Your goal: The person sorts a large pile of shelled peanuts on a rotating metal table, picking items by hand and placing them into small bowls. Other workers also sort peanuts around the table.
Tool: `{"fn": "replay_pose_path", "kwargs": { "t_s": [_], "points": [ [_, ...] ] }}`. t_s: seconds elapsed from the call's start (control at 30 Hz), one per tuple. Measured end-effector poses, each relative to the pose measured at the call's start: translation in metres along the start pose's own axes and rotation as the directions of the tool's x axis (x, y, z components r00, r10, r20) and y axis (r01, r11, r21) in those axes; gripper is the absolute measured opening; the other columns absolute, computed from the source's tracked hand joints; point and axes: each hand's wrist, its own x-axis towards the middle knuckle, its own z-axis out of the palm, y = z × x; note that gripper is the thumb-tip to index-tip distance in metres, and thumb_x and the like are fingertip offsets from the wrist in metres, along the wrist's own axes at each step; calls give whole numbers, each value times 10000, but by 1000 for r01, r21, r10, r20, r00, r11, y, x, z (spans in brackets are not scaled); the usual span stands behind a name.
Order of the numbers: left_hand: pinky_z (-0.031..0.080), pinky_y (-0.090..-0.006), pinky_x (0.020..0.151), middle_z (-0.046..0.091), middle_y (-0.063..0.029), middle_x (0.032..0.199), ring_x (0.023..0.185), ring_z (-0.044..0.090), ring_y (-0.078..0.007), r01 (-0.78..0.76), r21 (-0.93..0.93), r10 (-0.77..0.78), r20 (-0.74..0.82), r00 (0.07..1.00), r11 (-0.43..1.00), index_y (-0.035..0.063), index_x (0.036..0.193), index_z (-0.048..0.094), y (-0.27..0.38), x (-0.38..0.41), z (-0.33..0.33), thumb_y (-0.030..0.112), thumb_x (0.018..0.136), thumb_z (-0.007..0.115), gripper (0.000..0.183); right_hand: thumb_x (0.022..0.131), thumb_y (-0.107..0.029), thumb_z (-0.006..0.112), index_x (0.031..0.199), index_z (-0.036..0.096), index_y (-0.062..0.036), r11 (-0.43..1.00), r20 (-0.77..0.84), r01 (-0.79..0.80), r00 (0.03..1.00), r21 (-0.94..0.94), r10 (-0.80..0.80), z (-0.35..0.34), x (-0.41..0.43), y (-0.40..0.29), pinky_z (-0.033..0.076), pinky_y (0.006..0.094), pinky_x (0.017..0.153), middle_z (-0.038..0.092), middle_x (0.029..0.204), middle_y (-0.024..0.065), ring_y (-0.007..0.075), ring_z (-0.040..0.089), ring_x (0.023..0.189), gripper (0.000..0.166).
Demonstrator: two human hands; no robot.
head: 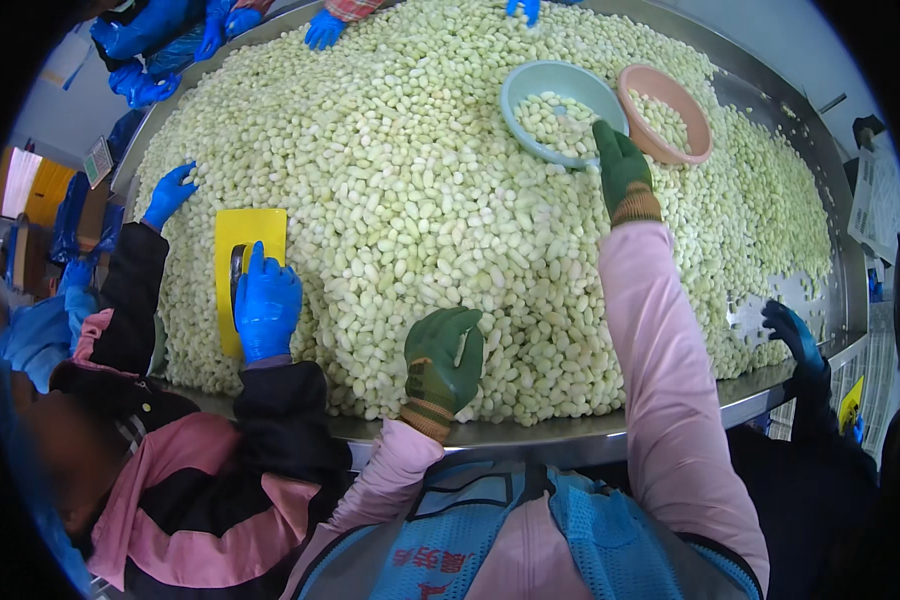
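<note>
A thick heap of pale green oval pieces [390,172], which look like small fruit, covers a stainless steel table [540,444]. My left hand [444,356], in a green coated glove with a tan cuff, rests on the heap near the front edge. Its fingers are curled, and whether a piece sits between them is unclear. Reaching forward, my right hand [624,169] in a matching glove grips the near right rim of a light blue plastic bowl [516,112]. That bowl lies tilted on the heap, partly filled with the same pieces. Touching its right side is a pink plastic bowl [696,146], also holding pieces.
On my left, a co-worker's blue-gloved hand [268,307] holds a yellow board [251,225] by its dark handle. That person's other hand [171,193] touches the heap. More gloved hands [325,30] work along the far side. A dark-gloved hand [791,330] is at right.
</note>
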Motion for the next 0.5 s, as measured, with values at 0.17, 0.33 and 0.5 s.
{"fn": "replay_pose_path", "kwargs": {
  "t_s": [0.17, 0.33, 0.5],
  "points": [
    [400, -550, 1094, 648, -106, 1312, 1264, 554, -381, -253, 227, 217, 172, 961, 940, 175, 1222, 696, 31, 12, 31, 218, 886, 700, 339, 953, -368, 720, 1272, 678, 13, 999, 161, -39, 986, 19, 35, -38, -79, 27, 491, 322, 976, 718, 1207, 99, 166, 642, 1092, 499],
    [185, -603, 1217, 498, -19, 1506, 1466, 328, -372, -447, 418, 193, 523, 830, 791, 289, 1402, 583, 12, 49, 97, 545, 906, 597, 558, 952, -358, 712, 1178, 709, 21, 984, 118, -173, 979, 49, 167, -95, -148, 65, 515, 277, 728, 733, 940, 62, 98, 611, 763, 441],
    [119, -631, 1225, 456, 15, 1558, 1493, 304, -330, -470, 543, 130, 548, 826, 696, 325, 1364, 611, 5, 102, 84, 627, 850, 638, 596, 970, -340, 705, 1222, 694, 13, 919, 187, -381, 900, -106, 394, -151, -188, 70, 520, 299, 845, 730, 1048, 53, 137, 640, 932, 434]
  ]
}}
